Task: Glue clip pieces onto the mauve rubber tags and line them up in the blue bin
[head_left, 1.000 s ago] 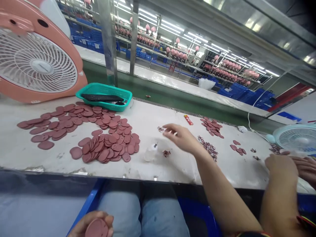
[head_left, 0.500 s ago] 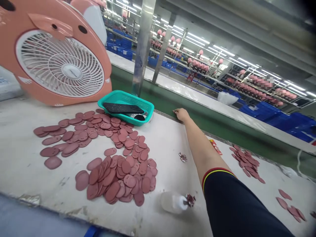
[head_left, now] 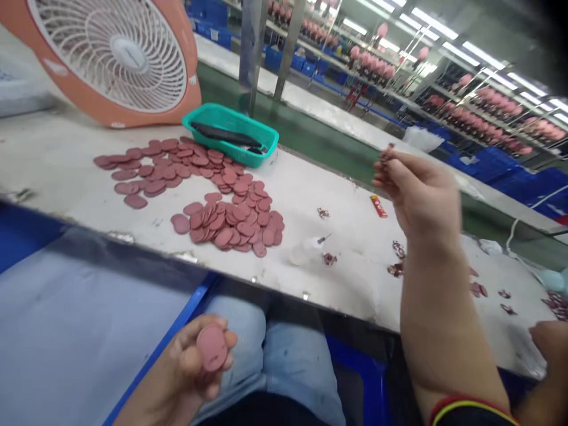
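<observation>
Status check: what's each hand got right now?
Left hand low over the lap, holding a pink disc. Right hand raised, pinching small maroon scraps. Co-worker's hand at far right.

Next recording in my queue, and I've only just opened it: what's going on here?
A person holds a dusty-pink disc in their left hand above their jeans, while their raised right hand pinches small dark scraps. On the white workbench ahead, two loose piles of similar discs lie near a teal plastic basket, with a small clear bottle and scattered scraps close by. Another person's hand shows at the bench's right edge.
</observation>
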Demonstrator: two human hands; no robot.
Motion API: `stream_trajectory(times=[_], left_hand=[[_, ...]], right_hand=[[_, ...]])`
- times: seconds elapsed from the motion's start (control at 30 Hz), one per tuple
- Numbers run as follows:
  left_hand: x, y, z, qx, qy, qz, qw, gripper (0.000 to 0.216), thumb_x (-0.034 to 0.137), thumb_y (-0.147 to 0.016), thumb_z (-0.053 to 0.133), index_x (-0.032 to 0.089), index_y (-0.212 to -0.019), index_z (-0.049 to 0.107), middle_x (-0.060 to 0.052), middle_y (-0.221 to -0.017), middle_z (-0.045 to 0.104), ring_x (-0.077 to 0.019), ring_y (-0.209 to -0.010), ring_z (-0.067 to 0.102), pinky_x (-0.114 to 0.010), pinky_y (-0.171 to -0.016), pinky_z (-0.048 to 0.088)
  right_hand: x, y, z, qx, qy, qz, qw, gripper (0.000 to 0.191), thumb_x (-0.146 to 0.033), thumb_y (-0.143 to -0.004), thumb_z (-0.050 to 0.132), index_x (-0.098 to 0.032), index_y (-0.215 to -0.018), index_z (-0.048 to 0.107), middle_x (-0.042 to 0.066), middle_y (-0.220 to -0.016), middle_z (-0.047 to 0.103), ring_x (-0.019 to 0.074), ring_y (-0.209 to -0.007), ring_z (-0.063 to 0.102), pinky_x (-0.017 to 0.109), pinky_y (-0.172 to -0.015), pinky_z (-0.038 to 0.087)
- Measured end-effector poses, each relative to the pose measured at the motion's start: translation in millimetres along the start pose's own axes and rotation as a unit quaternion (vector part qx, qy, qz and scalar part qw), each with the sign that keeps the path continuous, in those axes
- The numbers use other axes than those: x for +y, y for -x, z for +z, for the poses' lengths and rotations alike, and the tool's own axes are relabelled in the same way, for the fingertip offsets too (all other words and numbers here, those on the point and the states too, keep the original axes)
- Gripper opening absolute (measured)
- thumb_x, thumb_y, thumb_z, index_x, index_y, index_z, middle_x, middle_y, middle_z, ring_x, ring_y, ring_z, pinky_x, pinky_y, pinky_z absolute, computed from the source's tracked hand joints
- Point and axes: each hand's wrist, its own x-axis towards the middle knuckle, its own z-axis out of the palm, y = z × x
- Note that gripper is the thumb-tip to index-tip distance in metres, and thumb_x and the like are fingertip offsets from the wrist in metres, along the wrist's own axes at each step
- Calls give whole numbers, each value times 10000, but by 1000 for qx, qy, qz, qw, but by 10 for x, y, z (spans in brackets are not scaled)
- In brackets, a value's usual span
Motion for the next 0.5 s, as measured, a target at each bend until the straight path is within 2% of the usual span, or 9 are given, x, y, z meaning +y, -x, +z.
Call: stream_trajectory(times=[0.07, 0.13, 0.17, 0.23, 0.3, 0.4, 0.5], left_hand=[[-23, 114, 119, -24, 9, -14, 1000, 495, 504, -406, 986, 221, -767, 800, -11, -689, 729, -114, -558, 632, -145, -431, 462], [-43, 182, 172, -41, 5, -39, 998, 494, 485, -393, 996, 211, -753, 799, -15, -686, 717, -112, -558, 625, -148, -444, 469], [-55, 203, 179, -45, -3, -49, 998, 475, 470, -400, 1001, 212, -742, 797, -11, -670, 705, -109, -550, 614, -150, -448, 470], [-84, 231, 173, -58, -25, -55, 997, 434, 450, -426, 1002, 213, -721, 792, 2, -634, 678, -95, -522, 571, -152, -451, 465], [-120, 256, 158, -94, -45, -44, 994, 406, 472, -463, 986, 197, -672, 773, 10, -616, 654, -75, -497, 515, -151, -460, 464], [-168, 302, 146, -149, -56, -32, 987, 432, 527, -499, 960, 175, -628, 744, 14, -631, 635, -67, -513, 484, -147, -483, 470], [-195, 358, 145, -147, -55, -41, 987, 440, 530, -499, 959, 174, -657, 755, 12, -653, 641, -77, -547, 509, -147, -495, 478]], right_hand=[[-278, 696, -46, -38, -74, -29, 996, 101, -242, -899, 713, -267, -973, 776, 7, -929, 746, 129, -753, 685, 271, -695, 598], [-495, 1333, 5, -147, -119, 9, 982, 137, -196, -869, 756, -303, -949, 784, -14, -857, 760, 135, -770, 715, 242, -677, 605], [-574, 1595, 56, -208, -138, 39, 967, 169, -177, -863, 763, -317, -955, 783, -16, -866, 769, 144, -794, 730, 252, -704, 614], [-670, 1964, 178, -273, -173, 42, 945, 229, -160, -850, 775, -317, -1016, 777, -7, -898, 774, 146, -801, 729, 255, -711, 608], [-701, 2136, 281, -287, -183, 35, 940, 232, -143, -831, 785, -283, -1016, 781, 4, -866, 761, 136, -760, 706, 239, -678, 584], [-691, 2175, 346, -282, -179, 24, 942, 188, -124, -808, 798, -233, -961, 790, 8, -793, 738, 120, -683, 671, 220, -621, 551], [-681, 2160, 326, -294, -175, 3, 940, 174, -141, -804, 810, -210, -963, 792, 15, -778, 736, 120, -665, 665, 222, -604, 540]])
